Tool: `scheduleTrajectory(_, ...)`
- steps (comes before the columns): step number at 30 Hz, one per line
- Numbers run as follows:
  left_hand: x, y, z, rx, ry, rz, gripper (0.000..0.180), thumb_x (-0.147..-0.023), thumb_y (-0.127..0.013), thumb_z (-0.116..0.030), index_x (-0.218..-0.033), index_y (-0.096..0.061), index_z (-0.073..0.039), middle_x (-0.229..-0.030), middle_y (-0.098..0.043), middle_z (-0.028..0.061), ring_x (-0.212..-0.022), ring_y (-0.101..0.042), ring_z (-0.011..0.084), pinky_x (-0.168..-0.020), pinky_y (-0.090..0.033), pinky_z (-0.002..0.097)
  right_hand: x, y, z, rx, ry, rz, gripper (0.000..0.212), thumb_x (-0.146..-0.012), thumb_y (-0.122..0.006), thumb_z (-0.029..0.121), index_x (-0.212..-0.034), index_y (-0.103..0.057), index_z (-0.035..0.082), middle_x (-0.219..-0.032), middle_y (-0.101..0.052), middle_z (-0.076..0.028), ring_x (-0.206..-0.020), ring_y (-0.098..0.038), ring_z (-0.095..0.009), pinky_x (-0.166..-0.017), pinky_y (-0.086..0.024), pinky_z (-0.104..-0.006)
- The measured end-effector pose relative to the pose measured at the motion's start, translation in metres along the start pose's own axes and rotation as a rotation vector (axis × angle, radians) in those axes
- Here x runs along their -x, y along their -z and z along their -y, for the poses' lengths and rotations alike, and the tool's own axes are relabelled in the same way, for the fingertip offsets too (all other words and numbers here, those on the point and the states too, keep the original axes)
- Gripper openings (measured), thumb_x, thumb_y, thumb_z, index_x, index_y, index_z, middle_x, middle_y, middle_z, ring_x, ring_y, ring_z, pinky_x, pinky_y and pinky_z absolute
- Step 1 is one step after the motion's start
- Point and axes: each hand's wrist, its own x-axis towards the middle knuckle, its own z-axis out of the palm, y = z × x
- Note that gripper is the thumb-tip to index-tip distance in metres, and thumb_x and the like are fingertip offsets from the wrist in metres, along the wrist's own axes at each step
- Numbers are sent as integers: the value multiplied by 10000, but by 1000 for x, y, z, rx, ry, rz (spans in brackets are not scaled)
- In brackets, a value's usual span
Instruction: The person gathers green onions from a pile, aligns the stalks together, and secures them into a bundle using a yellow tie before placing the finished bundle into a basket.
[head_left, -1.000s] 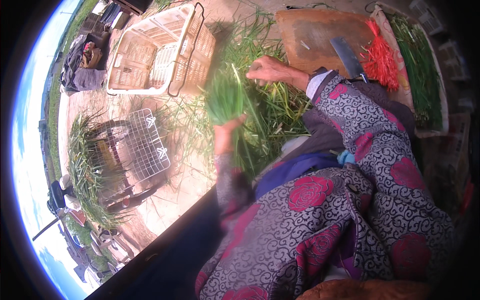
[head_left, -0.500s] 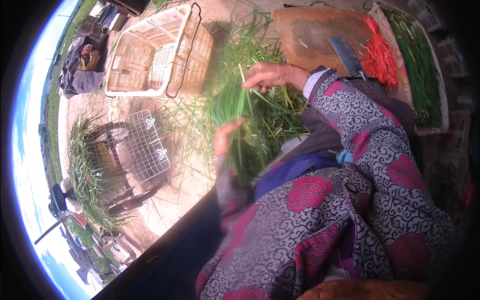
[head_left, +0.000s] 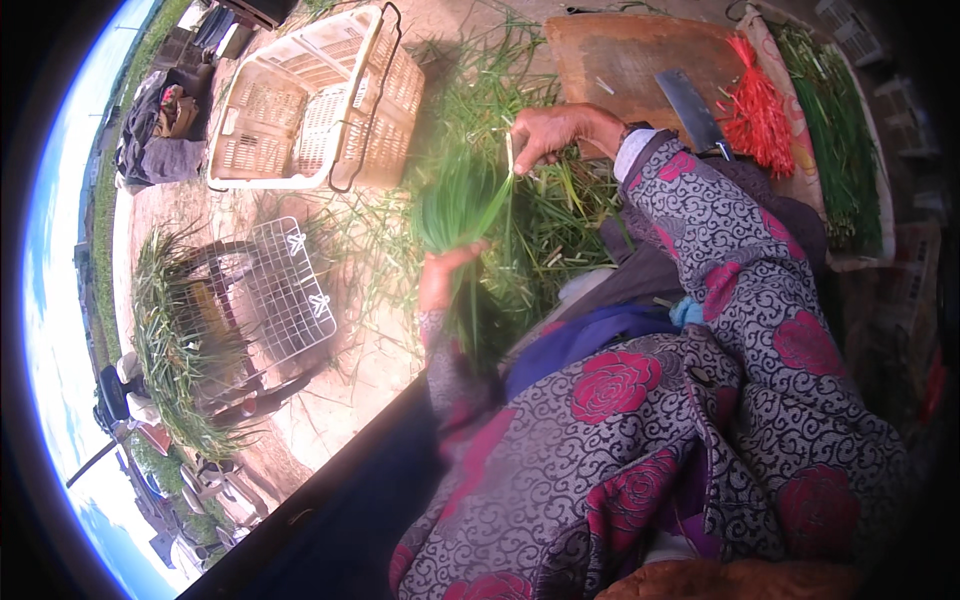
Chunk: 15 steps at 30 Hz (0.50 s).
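Note:
A loose bunch of long green chives [head_left: 455,205] fans out in front of me, its leaves slightly blurred. My left hand [head_left: 448,272] is closed round the lower part of the bunch, with leaves hanging below it. Up and to the right, my right hand [head_left: 560,134] pinches a few chive stalks by their pale ends. Those stalks stretch taut from its fingertips back toward the bunch. Beneath both hands lies a heap of loose chive leaves [head_left: 560,220].
A white plastic crate [head_left: 390,130] with wire handles stands at the far left. Nearer is a wire rack [head_left: 290,290] beside chives draped over a stand [head_left: 175,340]. At the far right are a wooden board [head_left: 610,60], a cleaver [head_left: 690,108], red ties [head_left: 755,115] and bundled chives [head_left: 825,130].
My right hand has shifted a little up and right, away from the bunch, drawing the pinched stalks with it. My left hand has moved slightly left with the bunch.

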Motion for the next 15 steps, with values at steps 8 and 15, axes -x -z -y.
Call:
scheduleTrajectory(8,10,19,-7,151,96,-33,338,-807,-711,-83,-1117,-650,40,-849,-668,20,-519,-481,54,-461,-363,194,18,37,-15,23,41,-386,169,-849,-752,188,-898,-718,30,-720,-653,4,-567,-560,-85,-492,-443,-268)
scheduleTrajectory(15,9,12,-8,13,-54,-78,249,-784,-706,-32,-1028,-688,19,-878,-706,54,-575,-557,82,-495,-402,205,11,-11,-38,-235,-157,-125,373,-830,-787,166,-1119,-630,-11,-884,-699,-83,-715,-670,-144,-570,-535,-339)
